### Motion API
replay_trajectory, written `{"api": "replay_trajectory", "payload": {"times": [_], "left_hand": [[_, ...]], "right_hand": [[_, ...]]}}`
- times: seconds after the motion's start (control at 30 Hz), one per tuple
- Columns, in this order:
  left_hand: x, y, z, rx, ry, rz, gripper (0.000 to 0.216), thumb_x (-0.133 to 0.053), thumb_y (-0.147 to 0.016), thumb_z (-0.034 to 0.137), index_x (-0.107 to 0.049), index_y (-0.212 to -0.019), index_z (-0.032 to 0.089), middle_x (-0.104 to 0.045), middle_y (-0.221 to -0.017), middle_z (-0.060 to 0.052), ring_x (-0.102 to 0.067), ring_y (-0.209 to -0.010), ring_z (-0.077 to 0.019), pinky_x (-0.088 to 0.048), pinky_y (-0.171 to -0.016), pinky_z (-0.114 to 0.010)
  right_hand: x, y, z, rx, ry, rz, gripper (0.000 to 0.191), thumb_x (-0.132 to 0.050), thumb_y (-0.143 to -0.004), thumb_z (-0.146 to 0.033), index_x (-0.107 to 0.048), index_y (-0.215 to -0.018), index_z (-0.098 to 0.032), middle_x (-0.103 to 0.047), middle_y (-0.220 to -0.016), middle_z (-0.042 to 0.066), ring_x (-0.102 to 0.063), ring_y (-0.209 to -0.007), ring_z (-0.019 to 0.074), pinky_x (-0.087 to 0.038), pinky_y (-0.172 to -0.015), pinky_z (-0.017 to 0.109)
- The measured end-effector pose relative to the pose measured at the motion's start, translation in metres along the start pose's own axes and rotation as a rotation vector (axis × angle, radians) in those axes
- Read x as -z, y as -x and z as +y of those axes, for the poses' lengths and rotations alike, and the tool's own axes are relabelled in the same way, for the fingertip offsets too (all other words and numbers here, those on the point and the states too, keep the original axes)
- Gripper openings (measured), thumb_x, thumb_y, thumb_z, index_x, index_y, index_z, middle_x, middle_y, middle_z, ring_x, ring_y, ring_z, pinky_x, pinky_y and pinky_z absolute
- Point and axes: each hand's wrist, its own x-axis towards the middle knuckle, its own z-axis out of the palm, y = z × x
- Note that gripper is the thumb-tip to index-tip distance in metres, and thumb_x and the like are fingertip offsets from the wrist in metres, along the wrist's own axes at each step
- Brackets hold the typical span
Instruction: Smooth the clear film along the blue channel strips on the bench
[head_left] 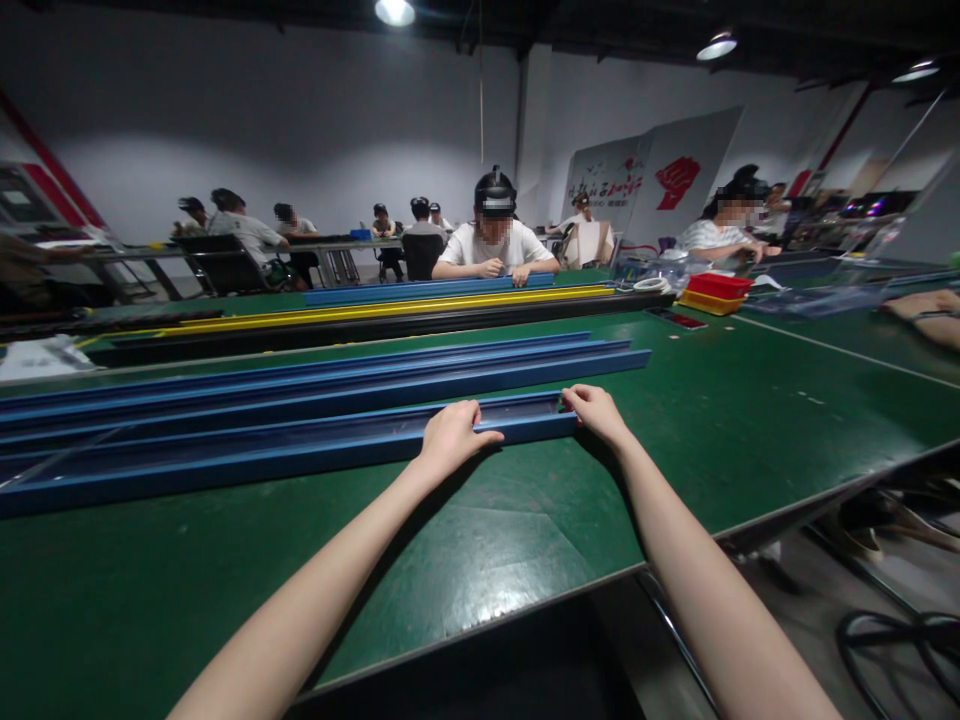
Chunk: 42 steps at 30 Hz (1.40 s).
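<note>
A long blue channel-shaped strip (300,452), open at the top with raised side walls, lies on the green table in front of me. My left hand (450,435) grips it a little short of its right end, thumb on the near wall and fingers over the inside. At that right end, my right hand (596,412) is closed with its fingertips pinched together against the channel's opening. Whatever sits between those fingertips is hidden. Just behind lie more blue channel strips (600,364), side by side and roughly parallel to mine.
Farther back run a yellow strip (405,312) and black strips (390,327). A red bin (716,287) stands at the right, beside a phone-like dark object (679,319). Across the table sits a co-worker (495,245) with hands at another blue strip. The table's near edge (525,612) runs below my forearms.
</note>
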Motion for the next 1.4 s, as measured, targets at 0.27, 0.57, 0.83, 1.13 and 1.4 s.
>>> {"api": "replay_trajectory", "payload": {"times": [0.27,0.57,0.83,1.13,1.4], "left_hand": [[0.002,-0.002,-0.001,0.019,-0.005,-0.022,0.039,-0.059,-0.066,0.059,-0.053,-0.072,0.021,-0.063,-0.075,-0.002,-0.058,-0.073,-0.0198,-0.033,-0.058,-0.025],[0.001,-0.002,0.000,-0.021,-0.169,-0.082,0.047,-0.047,-0.072,0.064,-0.054,-0.084,0.019,-0.066,-0.080,-0.007,-0.062,-0.076,-0.0243,-0.039,-0.058,-0.027],[0.001,-0.001,0.001,-0.096,-0.251,-0.125,0.046,-0.040,-0.079,0.060,-0.052,-0.092,0.018,-0.066,-0.086,-0.010,-0.063,-0.079,-0.0248,-0.043,-0.062,-0.028],[0.001,0.000,0.002,-0.086,-0.222,-0.121,0.043,-0.042,-0.079,0.059,-0.051,-0.091,0.019,-0.066,-0.088,-0.010,-0.062,-0.081,-0.0247,-0.043,-0.065,-0.029],[0.008,-0.001,0.002,-0.146,-0.174,-0.160,0.039,-0.049,-0.079,0.053,-0.050,-0.093,0.016,-0.064,-0.092,-0.012,-0.061,-0.086,-0.0256,-0.043,-0.067,-0.029]], "right_hand": [[-0.001,0.007,-0.014,0.042,0.158,0.185,0.034,-0.038,-0.078,-0.041,-0.055,-0.057,-0.020,-0.059,-0.056,0.002,-0.050,-0.056,0.0129,-0.032,-0.054,0.022],[-0.019,0.030,-0.043,0.325,0.590,0.263,0.037,-0.033,-0.086,-0.036,-0.056,-0.063,-0.019,-0.064,-0.071,0.005,-0.052,-0.063,0.0123,-0.023,-0.054,0.024],[-0.038,0.034,-0.054,0.564,0.733,0.173,0.035,-0.031,-0.088,-0.029,-0.058,-0.069,-0.017,-0.064,-0.071,0.006,-0.054,-0.068,0.0136,-0.026,-0.059,0.025],[-0.039,0.031,-0.058,0.447,0.750,0.036,0.039,-0.028,-0.087,-0.029,-0.063,-0.074,-0.018,-0.068,-0.080,0.008,-0.060,-0.068,0.0152,-0.028,-0.055,0.026],[-0.040,0.031,-0.053,0.548,0.744,0.108,0.037,-0.028,-0.088,-0.028,-0.060,-0.072,-0.018,-0.066,-0.075,0.006,-0.056,-0.068,0.0135,-0.026,-0.057,0.025]]}}
